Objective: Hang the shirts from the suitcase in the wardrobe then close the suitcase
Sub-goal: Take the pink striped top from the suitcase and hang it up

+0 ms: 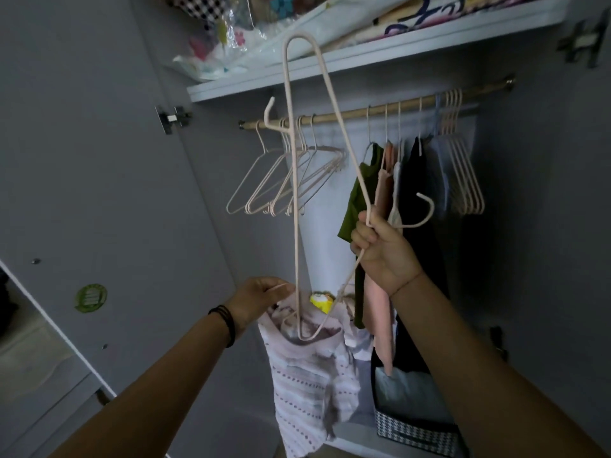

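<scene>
Right hand (380,251) grips upended hanger (294,226). Its lower end sits inside shirt (307,385) neck. Left hand (261,297) pinches shirt.

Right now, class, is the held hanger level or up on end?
On end: one shoulder of the hanger points up, the other dips into the shirt.

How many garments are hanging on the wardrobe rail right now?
4: olive-green top, pink garment, pale garment, black garment, side by side right of centre. More may hide behind the black one.
</scene>
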